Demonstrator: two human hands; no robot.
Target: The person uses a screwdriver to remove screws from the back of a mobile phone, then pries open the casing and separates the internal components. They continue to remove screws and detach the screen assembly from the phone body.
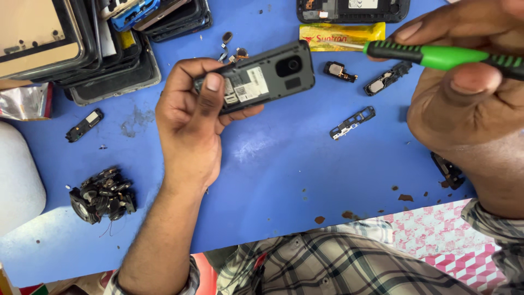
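Note:
My left hand [190, 117] grips a dark grey phone body [273, 74] with its back cover off, a white label and a camera hole showing. The thumb rests on its left end. My right hand [464, 82] is raised close to the camera at the upper right and holds a screwdriver with a green and black handle [436, 54]. Its thin metal shaft points left, just above and to the right of the phone, apart from it.
Small black phone parts [352, 122] lie scattered on the blue table [284, 175]. A stack of phone frames and screens [82, 49] fills the top left. A heap of small black components [102, 195] lies at the lower left. A yellow packet [341, 36] sits at the top.

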